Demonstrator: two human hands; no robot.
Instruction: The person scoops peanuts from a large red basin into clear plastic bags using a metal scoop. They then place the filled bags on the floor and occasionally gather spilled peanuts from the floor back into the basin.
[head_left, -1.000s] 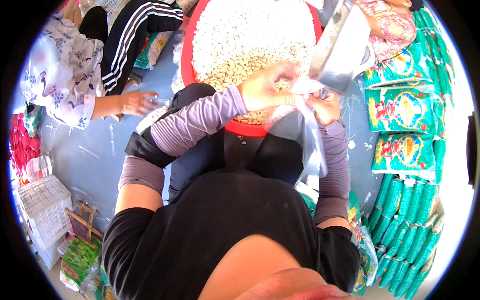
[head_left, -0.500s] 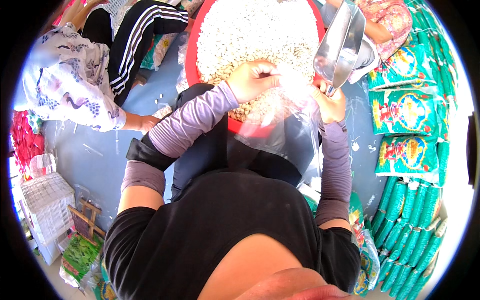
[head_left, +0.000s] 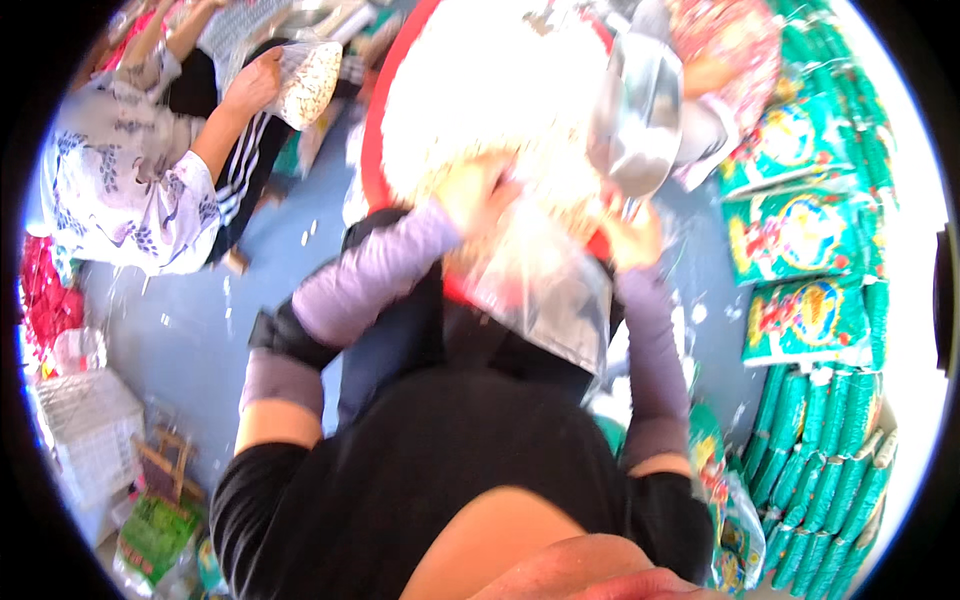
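1. Clear plastic bag (head_left: 550, 300) has shifted left since the earlier frame; hangs between the hands, over near rim of round red tub (head_left: 376, 150).
2. Left hand (head_left: 472, 195): at bag's upper left; blurred, can't tell grip.
3. Right hand (head_left: 635, 238): gripping shiny metal scoop (head_left: 642, 115) by its handle, bag's right side.

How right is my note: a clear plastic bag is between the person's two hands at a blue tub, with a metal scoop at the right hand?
Only the colour is wrong: the head view shows a red tub. The clear plastic bag is between the left hand and right hand, the metal scoop at the latter.
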